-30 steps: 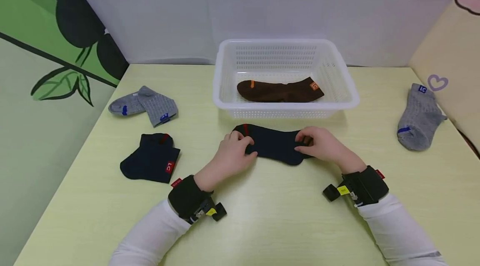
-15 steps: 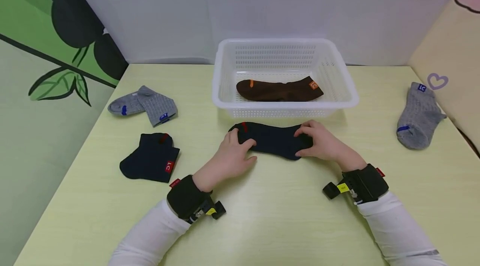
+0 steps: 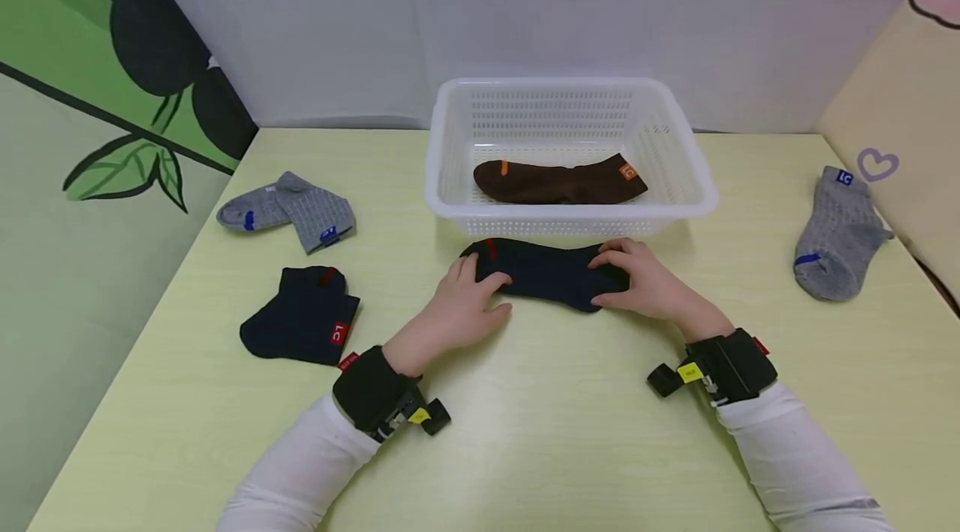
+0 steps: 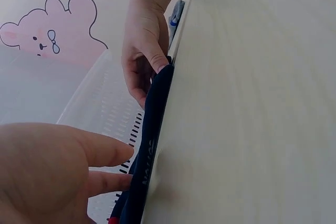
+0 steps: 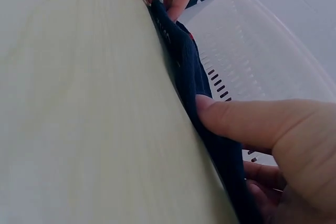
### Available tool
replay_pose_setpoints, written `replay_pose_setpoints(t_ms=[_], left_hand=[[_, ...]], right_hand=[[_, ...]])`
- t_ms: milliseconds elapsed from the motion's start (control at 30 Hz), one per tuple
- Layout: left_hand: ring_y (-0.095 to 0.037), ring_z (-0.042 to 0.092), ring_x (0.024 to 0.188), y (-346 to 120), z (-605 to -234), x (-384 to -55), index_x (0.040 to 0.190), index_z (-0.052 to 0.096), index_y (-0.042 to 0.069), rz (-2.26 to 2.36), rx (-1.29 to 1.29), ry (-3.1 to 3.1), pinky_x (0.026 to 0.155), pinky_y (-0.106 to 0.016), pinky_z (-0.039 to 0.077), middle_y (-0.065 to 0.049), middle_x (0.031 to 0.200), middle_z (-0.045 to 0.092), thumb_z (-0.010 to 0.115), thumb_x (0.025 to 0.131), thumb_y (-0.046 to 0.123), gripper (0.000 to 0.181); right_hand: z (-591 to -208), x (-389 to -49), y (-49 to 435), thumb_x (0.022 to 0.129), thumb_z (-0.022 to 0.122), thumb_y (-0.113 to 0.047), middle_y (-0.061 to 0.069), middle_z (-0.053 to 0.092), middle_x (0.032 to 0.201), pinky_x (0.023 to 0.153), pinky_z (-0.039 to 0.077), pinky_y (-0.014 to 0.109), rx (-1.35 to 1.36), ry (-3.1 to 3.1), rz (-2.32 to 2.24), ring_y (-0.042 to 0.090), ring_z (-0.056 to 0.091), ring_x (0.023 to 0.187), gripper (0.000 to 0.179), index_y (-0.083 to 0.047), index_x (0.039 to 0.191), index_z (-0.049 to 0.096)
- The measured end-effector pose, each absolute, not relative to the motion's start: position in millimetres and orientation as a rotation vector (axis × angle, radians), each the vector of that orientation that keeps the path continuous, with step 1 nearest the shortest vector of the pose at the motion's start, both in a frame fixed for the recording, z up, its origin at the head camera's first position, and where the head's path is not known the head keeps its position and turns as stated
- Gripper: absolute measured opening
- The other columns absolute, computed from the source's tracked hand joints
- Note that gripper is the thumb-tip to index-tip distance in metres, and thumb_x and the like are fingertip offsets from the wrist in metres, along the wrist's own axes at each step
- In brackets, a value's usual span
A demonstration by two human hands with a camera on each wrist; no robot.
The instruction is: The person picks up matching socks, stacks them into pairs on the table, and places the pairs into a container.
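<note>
A navy sock (image 3: 551, 272) with a red mark near one end lies flat on the table before the white basket. Fingers of my left hand (image 3: 461, 307) touch its left end, while the thumb stays apart from the cloth. At the right end, my right hand (image 3: 648, 282) holds the sock between curved fingers and thumb. The right wrist view shows that thumb (image 5: 231, 119) pressing on the navy fabric (image 5: 191, 77). Part of the sock's right end is hidden under the right hand.
Inside the white basket (image 3: 572, 211) lies a brown sock (image 3: 562, 183). To the left are a folded grey sock (image 3: 315, 211) and a folded navy sock (image 3: 300, 315). Another grey sock (image 3: 836, 240) rests near the table's right edge.
The navy sock has shifted away from me, closer to the basket, and both hands moved slightly with it. The right hand's fingers have spread a little. The other socks stayed put.
</note>
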State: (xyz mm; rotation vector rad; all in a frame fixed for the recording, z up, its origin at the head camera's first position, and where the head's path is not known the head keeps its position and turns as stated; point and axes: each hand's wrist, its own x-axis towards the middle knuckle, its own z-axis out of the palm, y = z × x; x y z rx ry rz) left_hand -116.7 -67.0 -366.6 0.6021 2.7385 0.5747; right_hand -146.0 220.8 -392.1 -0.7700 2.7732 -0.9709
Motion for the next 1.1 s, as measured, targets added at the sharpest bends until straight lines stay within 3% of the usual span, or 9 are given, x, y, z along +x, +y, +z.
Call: replay_pose_setpoints(t_ms=[367,500,600,667,833,1100], left_hand=[[-0.046,0.013,0.14,-69,-370,-122,0.128,0.056,0.012,0.677,0.616,2.742,0.11,-0.057,0.02,-0.032,0.149,0.02,0.054,0.095,0.027,0.036],[-0.046,0.015,0.139,-67,-369,-122,0.128,0.057,0.011,0.713,0.606,2.745,0.111,-0.056,0.02,-0.031,0.149,0.022,0.055,0.095,0.027,0.037],[-0.047,0.017,0.138,-66,-366,-122,0.13,0.056,0.01,0.746,0.593,2.744,0.11,-0.057,0.021,-0.031,0.148,0.023,0.055,0.095,0.026,0.039],[-0.046,0.018,0.138,-67,-364,-122,0.131,0.055,0.01,0.75,0.586,2.746,0.109,-0.057,0.023,-0.03,0.148,0.024,0.054,0.095,0.027,0.04],[-0.044,0.021,0.138,-73,-354,-122,0.13,0.054,0.009,0.723,0.587,2.783,0.108,-0.057,0.025,-0.029,0.147,0.026,0.052,0.097,0.029,0.039],[-0.047,0.024,0.135,-102,-315,-122,0.131,0.053,0.007,0.55,0.545,2.769,0.107,-0.059,0.025,-0.029,0.144,0.032,0.048,0.098,0.033,0.042]], right_hand=[[-396,-150,223,0.077,0.077,-0.011,0.025,0.049,0.126,0.099,0.031,0.053,-0.786,2.808,-1.052,0.042,0.04,0.119,0.034,0.0,0.106,0.064],[-399,-151,227,0.08,0.073,-0.006,0.017,0.058,0.116,0.097,0.038,0.035,-0.645,2.842,-1.298,0.025,0.049,0.111,0.021,0.002,0.098,0.066],[-399,-150,230,0.088,0.065,-0.007,0.0,0.063,0.103,0.086,0.042,0.017,-0.392,2.747,-1.658,0.007,0.056,0.097,0.01,0.001,0.094,0.065],[-398,-148,232,0.092,0.06,-0.011,-0.009,0.062,0.094,0.08,0.042,0.012,-0.239,2.627,-1.906,0.0,0.055,0.089,0.009,-0.002,0.091,0.065],[-395,-147,235,0.094,0.057,-0.012,-0.014,0.062,0.083,0.078,0.043,0.014,-0.098,2.411,-2.193,0.002,0.052,0.085,0.015,-0.012,0.082,0.066],[-395,-149,235,0.094,0.055,-0.009,-0.014,0.063,0.078,0.077,0.046,0.013,-0.111,2.353,-2.199,0.002,0.055,0.079,0.022,-0.019,0.077,0.066]])
